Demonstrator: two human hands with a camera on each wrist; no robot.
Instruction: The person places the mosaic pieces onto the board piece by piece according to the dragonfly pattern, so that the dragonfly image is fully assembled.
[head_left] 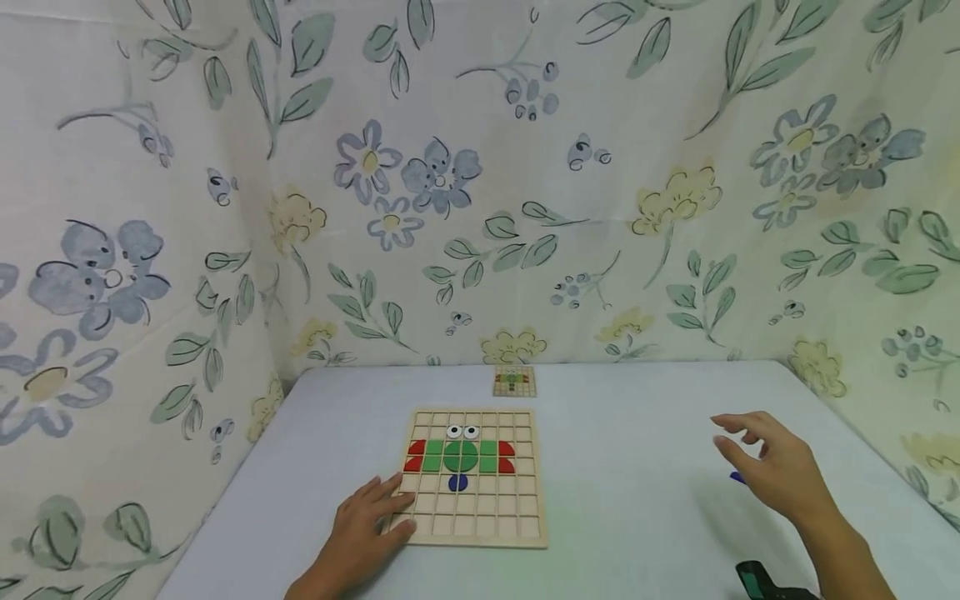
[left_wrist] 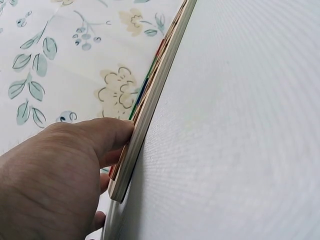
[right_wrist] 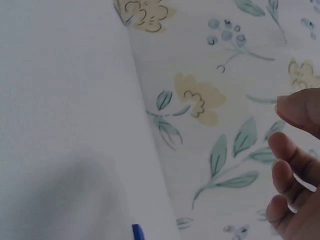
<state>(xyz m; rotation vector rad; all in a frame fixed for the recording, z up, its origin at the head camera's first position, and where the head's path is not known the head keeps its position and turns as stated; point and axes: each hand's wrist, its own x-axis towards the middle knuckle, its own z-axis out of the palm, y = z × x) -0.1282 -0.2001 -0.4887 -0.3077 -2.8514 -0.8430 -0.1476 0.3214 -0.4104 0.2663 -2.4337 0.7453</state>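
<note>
A square wooden grid board [head_left: 495, 527] lies on the white table, carrying red, green and blue pieces and two eye pieces [head_left: 462, 432]. The green pieces [head_left: 461, 456] form a round middle with squares at both sides, red quarter pieces at the ends. Below sits a blue round shape [head_left: 458, 482]. My left hand [head_left: 365, 529] rests against the board's left edge, and its thumb touches the near side in the left wrist view. Over the table's right part hovers my right hand [head_left: 780, 467], fingers loosely bent with nothing between them. Beneath it a blue piece [right_wrist: 137, 232] shows, mostly hidden in the head view.
A small card [head_left: 514, 381] with a similar coloured pattern lies at the table's back edge. Floral cloth [head_left: 480, 208] hangs behind and at both sides of the table. A dark device [head_left: 757, 579] shows near my right wrist.
</note>
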